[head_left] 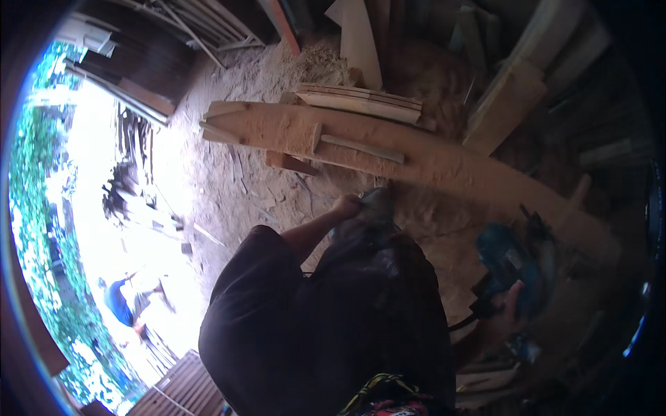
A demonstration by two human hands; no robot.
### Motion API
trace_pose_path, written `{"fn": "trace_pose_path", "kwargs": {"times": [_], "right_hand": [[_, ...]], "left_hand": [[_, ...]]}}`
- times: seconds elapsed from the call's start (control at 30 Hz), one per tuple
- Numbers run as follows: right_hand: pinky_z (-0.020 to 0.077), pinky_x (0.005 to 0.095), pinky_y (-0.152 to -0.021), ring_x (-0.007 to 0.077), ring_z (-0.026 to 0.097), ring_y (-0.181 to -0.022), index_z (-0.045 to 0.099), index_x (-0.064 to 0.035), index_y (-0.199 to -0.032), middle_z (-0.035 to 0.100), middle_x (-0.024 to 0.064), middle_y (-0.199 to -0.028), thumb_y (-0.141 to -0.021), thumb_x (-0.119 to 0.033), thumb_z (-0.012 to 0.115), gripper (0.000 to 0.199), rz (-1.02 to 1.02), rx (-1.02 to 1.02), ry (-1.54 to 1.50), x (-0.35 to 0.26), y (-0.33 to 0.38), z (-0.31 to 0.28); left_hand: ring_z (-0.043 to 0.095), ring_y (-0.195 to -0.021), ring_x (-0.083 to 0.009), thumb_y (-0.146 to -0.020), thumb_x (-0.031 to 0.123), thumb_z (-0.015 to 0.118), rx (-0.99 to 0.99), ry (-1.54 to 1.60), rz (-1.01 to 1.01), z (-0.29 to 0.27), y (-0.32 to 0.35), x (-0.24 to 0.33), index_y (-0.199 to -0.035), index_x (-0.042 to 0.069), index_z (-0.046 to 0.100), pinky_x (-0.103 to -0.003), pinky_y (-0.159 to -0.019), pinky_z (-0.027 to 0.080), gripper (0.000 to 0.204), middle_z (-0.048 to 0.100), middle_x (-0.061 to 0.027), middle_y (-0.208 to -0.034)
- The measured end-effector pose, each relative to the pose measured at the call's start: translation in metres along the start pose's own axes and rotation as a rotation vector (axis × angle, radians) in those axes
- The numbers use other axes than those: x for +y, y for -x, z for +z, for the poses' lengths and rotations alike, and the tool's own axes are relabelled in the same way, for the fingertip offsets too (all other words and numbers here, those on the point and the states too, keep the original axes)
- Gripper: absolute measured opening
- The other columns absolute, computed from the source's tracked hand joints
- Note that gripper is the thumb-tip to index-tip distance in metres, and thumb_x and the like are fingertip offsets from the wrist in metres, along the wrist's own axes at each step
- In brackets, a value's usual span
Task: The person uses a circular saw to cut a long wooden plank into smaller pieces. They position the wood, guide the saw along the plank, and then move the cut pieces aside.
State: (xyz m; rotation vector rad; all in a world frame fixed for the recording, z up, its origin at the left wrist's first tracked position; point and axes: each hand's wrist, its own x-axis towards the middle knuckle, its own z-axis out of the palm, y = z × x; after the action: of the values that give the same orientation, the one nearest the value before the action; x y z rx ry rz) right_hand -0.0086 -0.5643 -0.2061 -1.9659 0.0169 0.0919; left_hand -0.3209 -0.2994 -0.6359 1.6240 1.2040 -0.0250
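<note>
My right hand [510, 305] is closed round the handle of a teal corded power tool [503, 253]. The tool is held beside my body at the right, near the right end of a long plank bench; its exact type is blurred. My left hand [347, 206] is in front of my dark clothing, next to a dull grey thing [378, 204] that I cannot make out. Its fingers are too dark and smeared to read. The plank bench [444, 163], dusted with sawdust, runs across in front of me. On it lie a thin wood strip [364, 148] and a short block [316, 138].
A stack of curved boards [361, 102] lies along the bench's far side. Timber pieces [510, 104] lean at the far right. Sawdust [312, 66] is heaped beyond the bench. At the bright left opening, another person [119, 301] in blue bends near wood piles.
</note>
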Motion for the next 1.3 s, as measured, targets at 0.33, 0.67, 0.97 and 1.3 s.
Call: {"fn": "trace_pose_path", "kwargs": {"times": [0.33,0.67,0.97,1.3], "right_hand": [[0.0453,0.0283,-0.063,0.0075,0.054,-0.076,0.072,-0.0023,-0.126,0.071,0.0040,-0.108,-0.100,-0.006,0.075,0.026,0.077,-0.675,-0.010,-0.058,-0.081,0.132],[0.0573,0.0339,-0.078,0.0169,0.073,-0.089,0.076,0.0005,-0.110,0.078,0.0086,-0.098,-0.089,-0.016,0.086,0.028,-0.324,-1.313,0.158,-0.085,-0.127,0.216],[0.0586,0.0401,-0.086,0.0292,0.077,-0.097,0.074,-0.0039,-0.114,0.079,0.0136,-0.101,-0.090,-0.027,0.087,0.036,-0.522,-1.795,0.251,-0.074,-0.165,0.246],[0.0502,0.0474,-0.110,0.0406,0.063,-0.131,0.062,-0.0049,-0.143,0.067,0.0217,-0.139,-0.090,-0.036,0.085,0.065,-0.584,-1.931,0.185,-0.035,-0.189,0.265]], "left_hand": [[0.076,-0.093,-0.0216,-0.092,0.028,0.077,0.122,0.362,-0.274,-0.020,0.004,0.052,-0.121,0.008,0.081,-0.038,-0.082,0.060,0.035,0.081,-0.0097,-0.109],[0.073,-0.097,-0.0154,-0.104,0.016,0.071,0.766,0.811,-0.172,-0.050,0.063,0.177,-0.122,0.002,0.073,-0.029,-0.083,0.057,0.023,0.077,-0.0066,-0.109],[0.073,-0.104,-0.0251,-0.094,0.008,0.079,0.596,0.263,0.603,-0.092,0.032,0.473,-0.125,0.003,0.072,-0.035,-0.095,0.057,0.033,0.074,-0.0107,-0.119],[0.077,-0.105,-0.0351,-0.092,0.024,0.072,-0.374,-0.641,0.375,-0.042,-0.078,0.578,-0.116,0.008,0.077,-0.047,-0.088,0.061,0.029,0.078,-0.0146,-0.112]]}}
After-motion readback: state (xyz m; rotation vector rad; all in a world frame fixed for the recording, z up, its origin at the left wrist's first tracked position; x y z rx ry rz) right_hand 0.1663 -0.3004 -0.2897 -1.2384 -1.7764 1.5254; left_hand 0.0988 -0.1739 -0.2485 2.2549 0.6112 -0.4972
